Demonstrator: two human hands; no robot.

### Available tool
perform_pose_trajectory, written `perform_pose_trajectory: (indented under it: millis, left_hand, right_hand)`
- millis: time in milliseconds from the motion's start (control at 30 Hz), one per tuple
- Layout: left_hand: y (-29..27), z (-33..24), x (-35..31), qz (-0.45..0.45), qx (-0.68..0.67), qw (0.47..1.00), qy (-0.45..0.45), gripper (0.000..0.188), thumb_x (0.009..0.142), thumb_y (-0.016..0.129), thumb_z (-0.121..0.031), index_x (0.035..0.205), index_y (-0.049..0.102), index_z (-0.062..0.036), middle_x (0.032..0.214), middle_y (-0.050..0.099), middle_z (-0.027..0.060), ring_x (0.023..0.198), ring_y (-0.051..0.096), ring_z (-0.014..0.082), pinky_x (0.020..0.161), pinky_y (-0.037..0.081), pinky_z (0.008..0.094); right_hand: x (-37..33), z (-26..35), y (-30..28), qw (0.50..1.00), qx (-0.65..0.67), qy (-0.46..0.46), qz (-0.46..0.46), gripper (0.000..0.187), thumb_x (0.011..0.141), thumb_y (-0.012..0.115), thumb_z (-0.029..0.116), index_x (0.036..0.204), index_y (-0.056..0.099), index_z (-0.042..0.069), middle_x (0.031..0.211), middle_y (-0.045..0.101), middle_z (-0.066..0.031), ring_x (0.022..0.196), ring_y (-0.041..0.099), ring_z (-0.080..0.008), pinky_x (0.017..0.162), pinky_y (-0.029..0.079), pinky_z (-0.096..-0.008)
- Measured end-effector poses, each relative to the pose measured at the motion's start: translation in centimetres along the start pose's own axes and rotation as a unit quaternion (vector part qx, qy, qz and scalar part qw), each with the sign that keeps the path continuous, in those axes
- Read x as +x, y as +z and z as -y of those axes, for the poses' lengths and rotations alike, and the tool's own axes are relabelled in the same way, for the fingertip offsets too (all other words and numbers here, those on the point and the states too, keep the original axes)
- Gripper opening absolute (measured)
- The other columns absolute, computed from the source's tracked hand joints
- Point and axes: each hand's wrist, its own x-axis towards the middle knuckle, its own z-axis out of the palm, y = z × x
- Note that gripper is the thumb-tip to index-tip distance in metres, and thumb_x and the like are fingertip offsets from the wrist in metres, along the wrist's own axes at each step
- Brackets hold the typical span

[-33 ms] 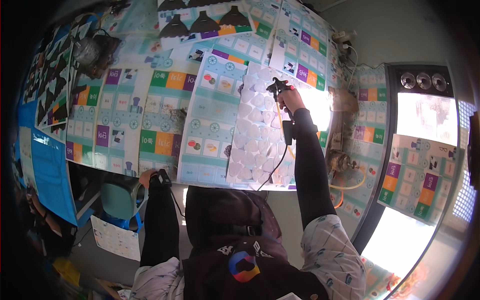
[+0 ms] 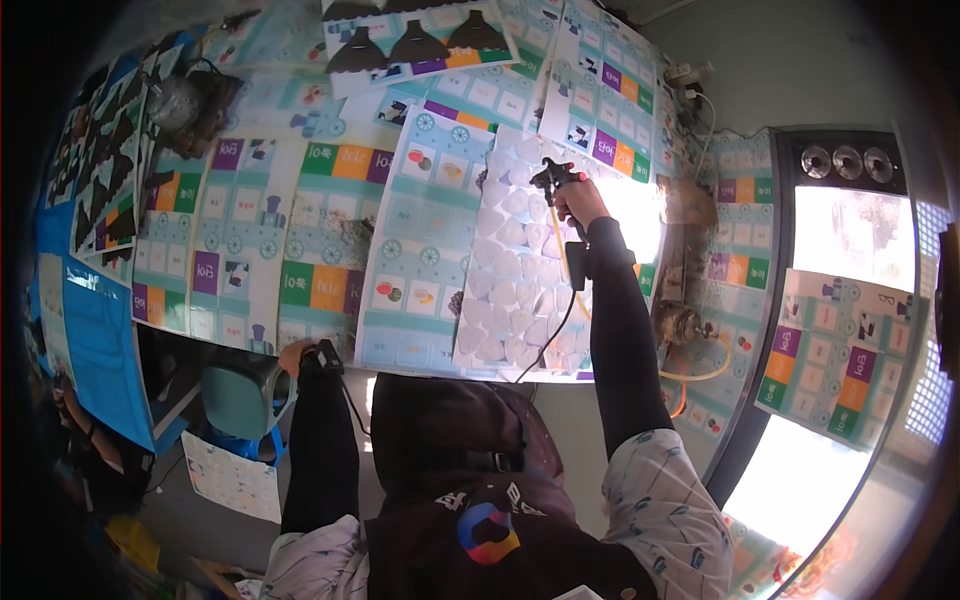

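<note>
My right hand (image 2: 582,203) is closed round a dark spray gun (image 2: 556,180) with red parts. A thin yellow hose (image 2: 561,245) hangs from the gun. Below it lies a board (image 2: 470,352) covered with rows of pale, roughly heart-shaped pieces (image 2: 512,265); its right side is washed out by glare. At the table's front edge, left of the board, rests my left hand (image 2: 294,357). Its fingers are too small and dark to make out. Both wrists carry black devices with cables.
Printed sheets cover the table (image 2: 235,310). Dark fan-shaped pieces (image 2: 415,42) lie on a sheet at the back, and more at far left. A stained metal pot (image 2: 188,100) stands back left. A green chair (image 2: 238,398) is by the front edge; a window (image 2: 850,235) is at right.
The spray gun and my right hand have shifted very slightly toward me. The sheet of dark pieces at the back sits slightly farther right. My left hand stays at the table edge.
</note>
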Motion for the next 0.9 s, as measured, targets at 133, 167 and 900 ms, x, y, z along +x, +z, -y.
perform_pose_trajectory:
  millis: [133,167,900]
  left_hand:
    - [2.1,0.3,0.8,-0.051,-0.033,0.996,0.063,0.026,0.065,0.072,-0.028,0.075,0.071,-0.0047,0.075,0.068,0.0100,0.069,0.067,0.0238,0.066,0.053,0.0308]
    - [1.2,-4.2,-1.4,-0.036,-0.076,0.993,0.078,0.026,0.066,0.072,-0.030,0.075,0.071,-0.0052,0.076,0.069,0.0093,0.070,0.067,0.0239,0.066,0.053,0.0309]
    - [-9.4,-12.5,-6.3,-0.421,-0.208,0.865,-0.176,0.039,0.078,0.053,-0.015,0.111,0.051,0.0041,0.107,0.055,0.0249,0.099,0.055,0.0410,0.076,0.044,0.0519]
  right_hand:
    - [0.4,0.0,-0.3,0.997,0.056,0.011,-0.053,0.010,0.069,0.053,0.010,0.067,0.056,0.001,0.059,0.054,-0.0065,0.050,0.058,-0.0185,0.041,0.039,-0.0297]
    - [0.3,-1.4,-1.5,0.996,0.046,-0.021,-0.074,0.013,0.074,0.055,0.010,0.065,0.056,0.000,0.058,0.055,-0.0076,0.050,0.058,-0.0181,0.042,0.042,-0.0300]
    - [-8.4,-1.8,-4.3,0.992,0.125,-0.025,0.005,0.024,0.064,0.047,0.011,0.084,0.059,0.007,0.075,0.065,-0.0065,0.078,0.065,-0.0166,0.053,0.043,-0.0340]
